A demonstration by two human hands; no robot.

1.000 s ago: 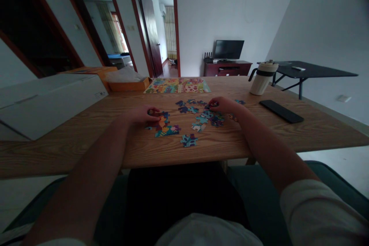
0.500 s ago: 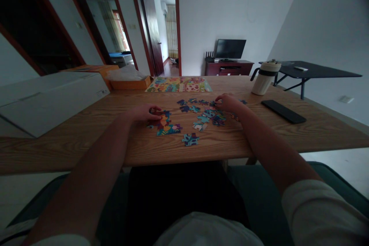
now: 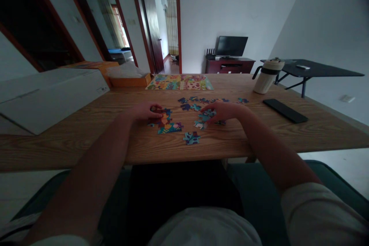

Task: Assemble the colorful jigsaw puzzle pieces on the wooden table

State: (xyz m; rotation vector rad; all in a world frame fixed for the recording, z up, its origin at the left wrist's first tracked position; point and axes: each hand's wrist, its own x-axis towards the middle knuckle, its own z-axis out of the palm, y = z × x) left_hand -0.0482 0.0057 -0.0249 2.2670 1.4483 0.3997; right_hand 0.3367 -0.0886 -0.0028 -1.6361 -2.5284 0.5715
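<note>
On the wooden table (image 3: 161,148) lies a joined puzzle section (image 3: 170,127) with red, yellow and blue parts. My left hand (image 3: 144,111) rests at its upper left edge, fingers apart and curved over it. Over the loose pile, my right hand (image 3: 223,111) has its fingers spread around light-blue puzzle pieces (image 3: 206,115); its palm hides part of the pile. Nearer the front edge sits a separate blue piece cluster (image 3: 191,138). Several dark blue pieces (image 3: 185,106) lie behind, in a loose row.
A colourful picture sheet (image 3: 180,82) lies at the back beside an orange box (image 3: 131,81). A large white box (image 3: 54,94) stands left. On the right are a cream jug (image 3: 268,77) and a black flat object (image 3: 285,110).
My right hand has moved nearer and slightly left, from the back row to the light-blue pieces, with its fingers wider apart. My left hand has stayed at the joined section.
</note>
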